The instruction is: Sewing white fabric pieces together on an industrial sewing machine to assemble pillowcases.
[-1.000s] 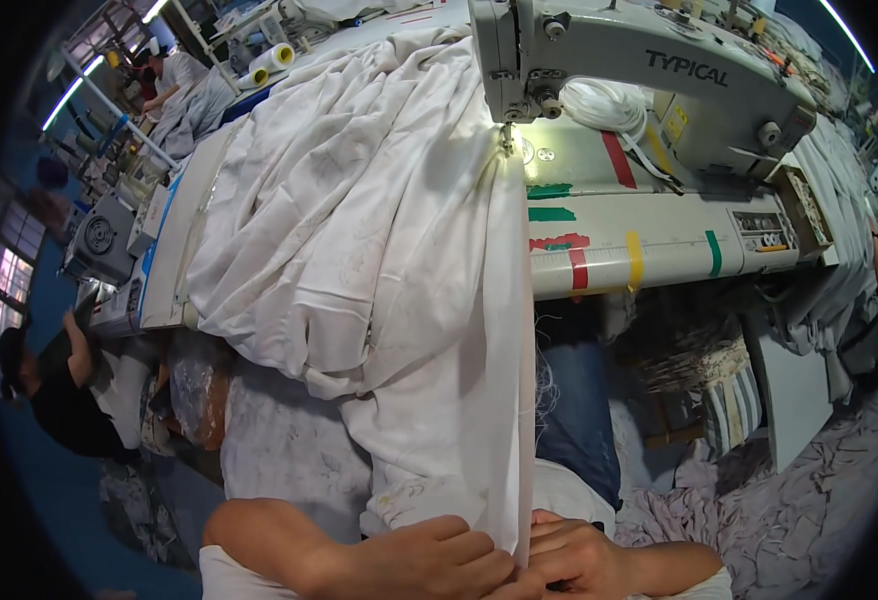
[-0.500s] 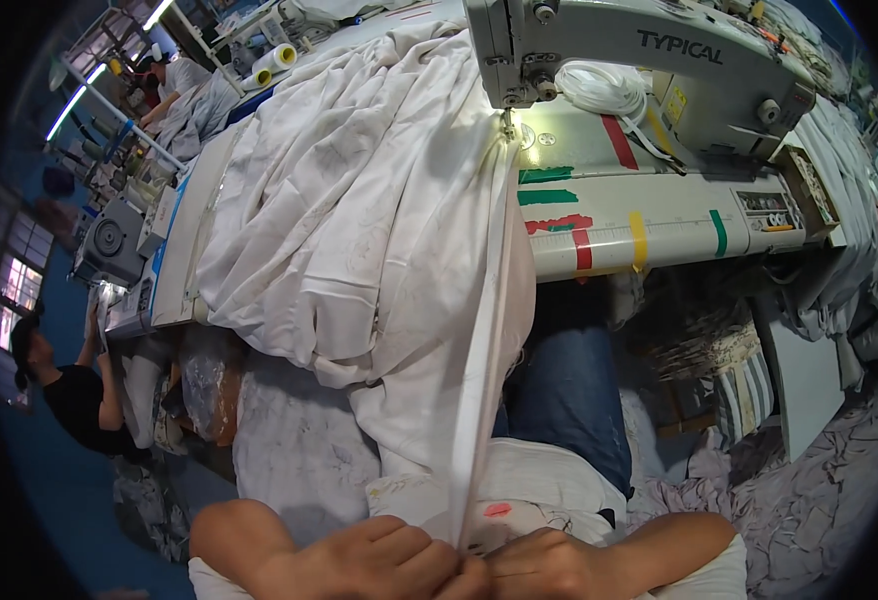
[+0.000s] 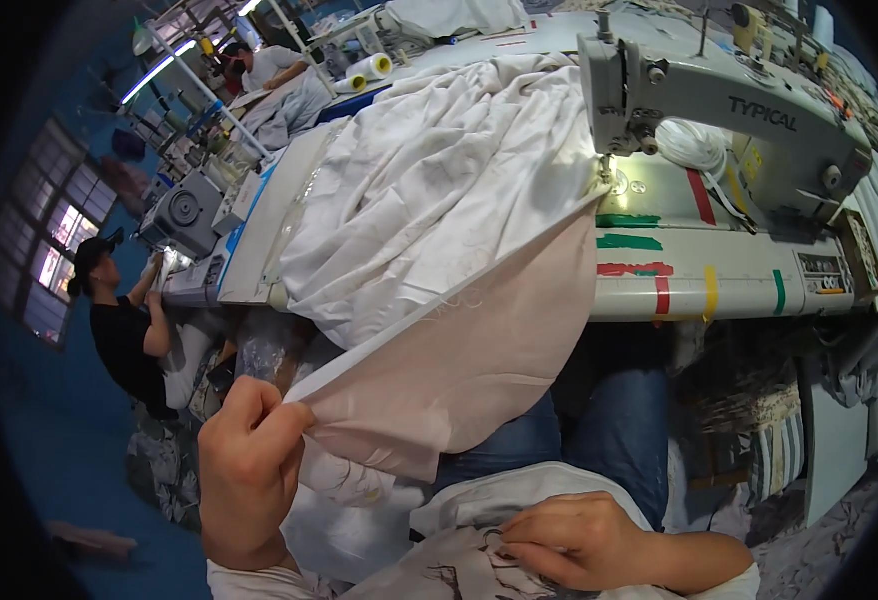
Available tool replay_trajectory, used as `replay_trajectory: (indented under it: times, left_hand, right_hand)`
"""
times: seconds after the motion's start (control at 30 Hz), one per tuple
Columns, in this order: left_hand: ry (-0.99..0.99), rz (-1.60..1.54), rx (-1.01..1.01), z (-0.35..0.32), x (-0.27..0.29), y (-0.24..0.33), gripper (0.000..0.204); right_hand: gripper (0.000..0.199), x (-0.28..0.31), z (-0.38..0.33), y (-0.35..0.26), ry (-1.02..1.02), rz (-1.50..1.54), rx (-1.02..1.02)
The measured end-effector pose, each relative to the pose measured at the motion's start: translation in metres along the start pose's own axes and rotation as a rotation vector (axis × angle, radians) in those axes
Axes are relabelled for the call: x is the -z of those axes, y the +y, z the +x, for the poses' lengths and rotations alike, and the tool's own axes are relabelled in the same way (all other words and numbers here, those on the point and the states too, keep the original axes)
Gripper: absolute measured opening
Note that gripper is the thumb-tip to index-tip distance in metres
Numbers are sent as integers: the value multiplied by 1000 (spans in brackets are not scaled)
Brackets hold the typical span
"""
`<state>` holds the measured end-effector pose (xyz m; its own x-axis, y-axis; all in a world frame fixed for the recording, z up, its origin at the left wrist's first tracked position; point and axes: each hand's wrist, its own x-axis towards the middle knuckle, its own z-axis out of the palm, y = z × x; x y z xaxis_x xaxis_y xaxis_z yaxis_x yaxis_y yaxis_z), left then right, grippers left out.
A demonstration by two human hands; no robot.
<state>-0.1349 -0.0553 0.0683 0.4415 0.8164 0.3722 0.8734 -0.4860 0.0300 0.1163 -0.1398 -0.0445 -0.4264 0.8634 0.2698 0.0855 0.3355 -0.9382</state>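
Observation:
A large white cloth (image 3: 439, 190) lies bunched in folds on the sewing machine table, its corner under the presser foot (image 3: 607, 172). From there a straight white edge band (image 3: 429, 310) runs taut down to the left. My left hand (image 3: 254, 460) pinches the end of this edge, raised at the lower left. The pale pink underside (image 3: 459, 370) of the cloth hangs below the band over my lap. My right hand (image 3: 584, 540) is in front of my shirt, its fingers bent toward the thumb. What lies between those fingertips is too small to make out.
The sewing machine (image 3: 719, 110) stands at the right, with a coil of white cord (image 3: 694, 145) behind its needle. Coloured tape strips (image 3: 711, 290) mark the table front. Thread cones (image 3: 369, 70) stand at the back. One person (image 3: 124, 320) works at the left, another (image 3: 269, 68) farther back.
My hands have come apart. The left has carried the cloth edge up and left, turning the pink underside into view; the right is now over my shirt. The view has shifted left.

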Motion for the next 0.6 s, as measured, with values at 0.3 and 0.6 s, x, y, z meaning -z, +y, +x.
replay_trajectory:
  times: [0.3,0.6]
  left_hand:
    - [-27,40,-6,15,4,-31,20]
    - [-47,-85,-116,28,19,-51,22]
  right_hand:
    - [8,9,12,18,4,1,-156]
    - [4,13,35,39,-39,0,-259]
